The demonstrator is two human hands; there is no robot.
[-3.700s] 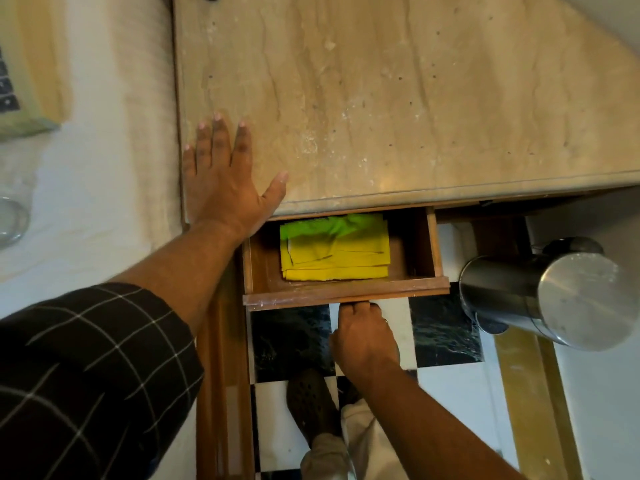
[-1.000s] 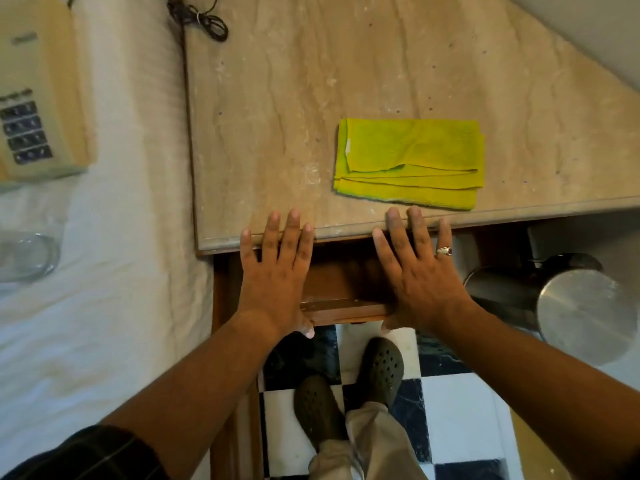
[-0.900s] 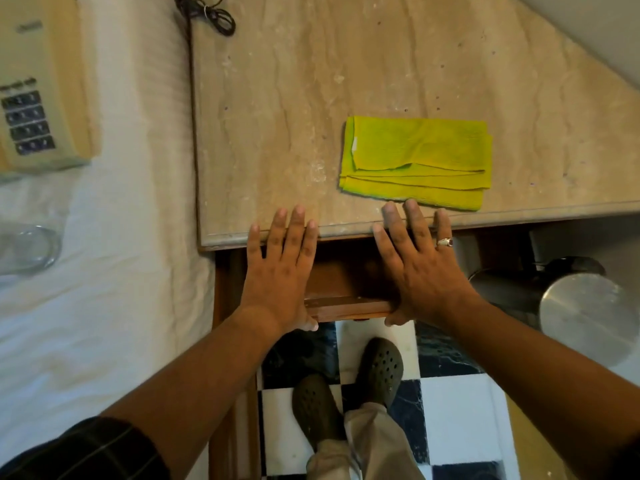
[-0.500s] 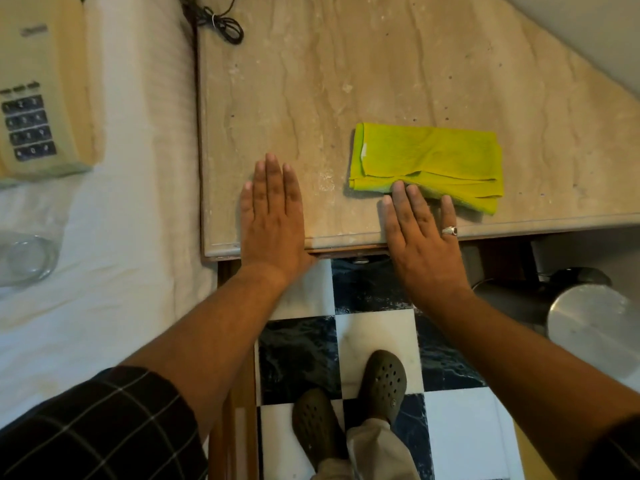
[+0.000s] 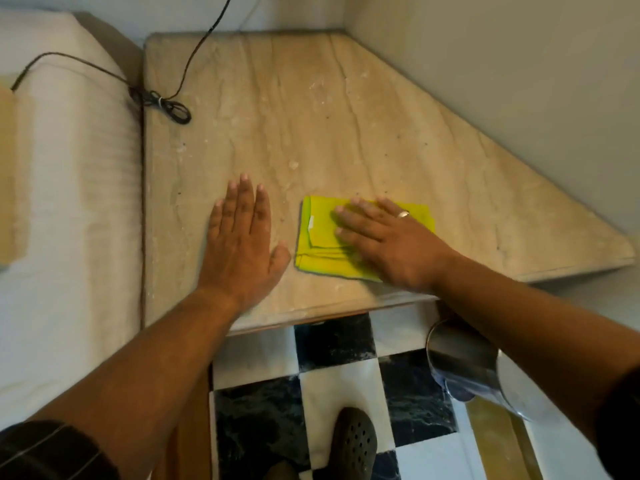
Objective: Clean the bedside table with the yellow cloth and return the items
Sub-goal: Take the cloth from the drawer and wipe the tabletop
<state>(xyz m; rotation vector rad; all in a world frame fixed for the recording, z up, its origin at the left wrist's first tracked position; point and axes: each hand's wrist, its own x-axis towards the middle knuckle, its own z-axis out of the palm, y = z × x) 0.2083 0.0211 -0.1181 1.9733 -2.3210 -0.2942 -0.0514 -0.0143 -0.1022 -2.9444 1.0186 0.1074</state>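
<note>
The folded yellow cloth (image 5: 317,233) lies on the beige marble top of the bedside table (image 5: 311,116), close to its front edge. My right hand (image 5: 391,244) rests flat on the cloth with its fingers stretched out and covers the cloth's right half; it wears a ring. My left hand (image 5: 242,247) lies palm down on the bare marble just left of the cloth, fingers apart, holding nothing. The tabletop shows pale specks and dust. No drawer is visible under the front edge.
A black cable (image 5: 166,105) coils at the table's back left corner. The white bed (image 5: 69,202) borders the table on the left, walls on the back and right. A shiny metal bin (image 5: 460,362) stands on the chequered floor at the right.
The drawer was pushed shut by both hands. Since then my right hand has moved up onto the cloth and my left hand farther onto the marble. The view has tilted up.
</note>
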